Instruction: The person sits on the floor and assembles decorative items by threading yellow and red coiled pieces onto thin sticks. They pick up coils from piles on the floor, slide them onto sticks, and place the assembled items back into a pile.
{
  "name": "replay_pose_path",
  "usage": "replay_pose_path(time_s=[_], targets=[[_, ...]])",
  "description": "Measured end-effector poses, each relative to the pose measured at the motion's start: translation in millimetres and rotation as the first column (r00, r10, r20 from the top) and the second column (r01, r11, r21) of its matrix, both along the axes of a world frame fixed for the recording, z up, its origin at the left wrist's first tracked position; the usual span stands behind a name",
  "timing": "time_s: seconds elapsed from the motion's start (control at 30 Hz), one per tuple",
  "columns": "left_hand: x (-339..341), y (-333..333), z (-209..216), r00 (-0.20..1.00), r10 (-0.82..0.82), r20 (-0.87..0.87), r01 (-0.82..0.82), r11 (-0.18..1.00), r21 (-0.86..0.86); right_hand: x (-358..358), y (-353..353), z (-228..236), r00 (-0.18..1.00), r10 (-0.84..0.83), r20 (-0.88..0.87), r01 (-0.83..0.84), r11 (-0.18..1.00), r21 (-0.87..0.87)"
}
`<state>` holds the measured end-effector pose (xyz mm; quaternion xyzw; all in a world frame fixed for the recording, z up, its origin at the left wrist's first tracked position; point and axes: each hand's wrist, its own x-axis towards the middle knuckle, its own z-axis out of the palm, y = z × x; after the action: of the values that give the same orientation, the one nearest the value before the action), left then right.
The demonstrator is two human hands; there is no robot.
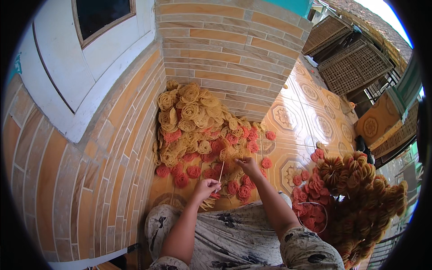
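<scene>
Between the fingers of my left hand is a thin pale stick, slanting up and away from me. My right hand is closed near the stick's far end, pinching the edge of a tan lacy round of coiled strands, which resembles a raw cracker. Whether the stick passes through this round is too small to tell. Beyond both hands, a heap of tan coiled rounds leans into the wall corner. Coral-red rounds lie among and in front of them. Some pale yellow strips rest just below my left hand.
To my right stand bunches of brownish tan rounds, with stacked red rounds and a loop of white cord beside them. Brick-patterned walls close in the left and far sides. Woven racks lean beyond the tiled floor.
</scene>
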<state>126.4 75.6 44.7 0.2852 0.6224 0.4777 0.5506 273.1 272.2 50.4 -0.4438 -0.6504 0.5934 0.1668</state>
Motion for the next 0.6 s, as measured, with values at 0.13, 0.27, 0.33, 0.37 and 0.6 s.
replay_pose_path(time_s=[0.13,0.27,0.33,0.37,0.6], targets=[[-1.2,-0.3,12.3,0.992,-0.077,-0.097,0.077,0.997,-0.004,3.5,-10.0,13.6,0.976,-0.129,-0.174,0.051,0.918,-0.393],[1.6,-0.7,16.5,0.996,-0.074,-0.049,0.074,0.997,-0.002,3.0,-14.9,19.2,0.99,-0.007,-0.144,-0.034,0.959,-0.281],[3.0,-0.5,15.9,0.996,-0.063,-0.062,0.064,0.998,0.001,0.2,-19.8,26.3,0.997,0.017,-0.069,-0.033,0.97,-0.242],[3.4,-0.4,14.9,0.996,-0.057,-0.07,0.057,0.998,-0.003,-0.4,-22.7,31.5,0.995,0.078,-0.056,-0.086,0.983,-0.164],[0.5,1.4,-1.4,0.994,-0.001,-0.11,0.002,1.0,0.01,-18.1,-24.0,38.2,0.973,0.148,-0.176,-0.138,0.988,0.068]])
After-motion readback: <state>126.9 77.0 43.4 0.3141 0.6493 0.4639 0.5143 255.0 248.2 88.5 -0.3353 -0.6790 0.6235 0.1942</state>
